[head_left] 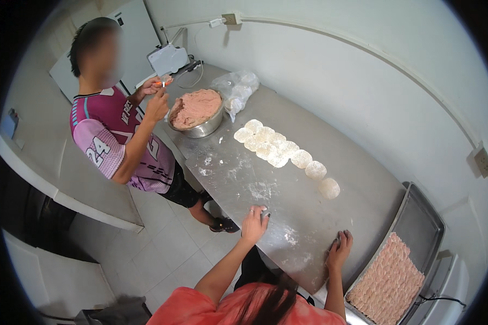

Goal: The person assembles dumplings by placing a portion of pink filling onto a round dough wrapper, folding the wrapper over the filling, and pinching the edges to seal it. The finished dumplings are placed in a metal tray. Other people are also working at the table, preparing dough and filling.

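My left hand point(254, 223) rests at the front edge of the steel table point(303, 238), its fingers bent loosely and nothing plainly in them. A small white spot shows by its fingertips; I cannot tell what it is. My right hand point(339, 249) leans on the tabletop further right, thumb apart from the fingers, holding nothing visible. Beyond both hands lie floured round dough wrappers point(265, 142), several overlapping in rows; one single wrapper point(329, 188) sits nearest to me. On the right, a metal tray point(425, 222) carries closely packed pink-and-white filled pieces point(387, 279).
Across the left corner a co-worker point(116, 124) holds a small orange-and-white item in both hands. Beside them stand a steel bowl point(206, 128) of pink ground filling point(196, 108) and a clear plastic bag point(237, 89). A white device point(168, 58) sits at the back; loose flour dusts the table.
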Demonstrator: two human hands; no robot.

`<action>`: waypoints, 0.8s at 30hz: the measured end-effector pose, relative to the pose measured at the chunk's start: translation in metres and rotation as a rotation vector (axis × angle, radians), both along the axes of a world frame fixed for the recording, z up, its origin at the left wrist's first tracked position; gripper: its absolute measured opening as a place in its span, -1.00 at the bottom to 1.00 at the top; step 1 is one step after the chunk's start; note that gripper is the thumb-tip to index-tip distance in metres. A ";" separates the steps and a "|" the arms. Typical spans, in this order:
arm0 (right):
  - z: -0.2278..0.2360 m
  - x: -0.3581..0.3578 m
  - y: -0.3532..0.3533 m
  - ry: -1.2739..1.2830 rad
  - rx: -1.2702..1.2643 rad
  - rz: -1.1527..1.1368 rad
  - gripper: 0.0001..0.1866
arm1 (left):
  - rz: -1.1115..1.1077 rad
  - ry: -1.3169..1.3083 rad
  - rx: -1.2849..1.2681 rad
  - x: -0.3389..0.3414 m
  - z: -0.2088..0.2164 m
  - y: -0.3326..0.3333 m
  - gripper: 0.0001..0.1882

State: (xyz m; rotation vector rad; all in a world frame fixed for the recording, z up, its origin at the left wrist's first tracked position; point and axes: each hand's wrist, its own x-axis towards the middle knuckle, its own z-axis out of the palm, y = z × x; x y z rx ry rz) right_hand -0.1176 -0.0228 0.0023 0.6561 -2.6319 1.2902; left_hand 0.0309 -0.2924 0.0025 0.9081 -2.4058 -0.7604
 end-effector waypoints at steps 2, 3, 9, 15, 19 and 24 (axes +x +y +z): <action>-0.002 0.000 0.001 0.018 0.022 0.000 -0.58 | -0.004 -0.019 -0.018 0.001 0.000 0.006 -0.66; -0.001 0.000 0.001 0.019 0.030 -0.003 -0.59 | 0.004 -0.026 -0.020 0.002 0.000 0.006 -0.66; -0.005 0.000 0.003 0.055 0.012 0.012 -0.60 | 0.035 -0.065 0.021 -0.001 0.009 0.009 -0.68; -0.003 0.001 0.004 0.040 0.020 0.017 -0.63 | 0.044 -0.065 -0.001 0.000 0.006 0.007 -0.69; -0.008 0.000 0.004 0.045 0.008 0.012 -0.64 | 0.041 -0.070 -0.029 0.000 0.004 0.005 -0.70; -0.003 0.002 0.005 0.057 0.017 0.016 -0.60 | 0.047 -0.023 0.015 0.001 0.001 0.007 -0.72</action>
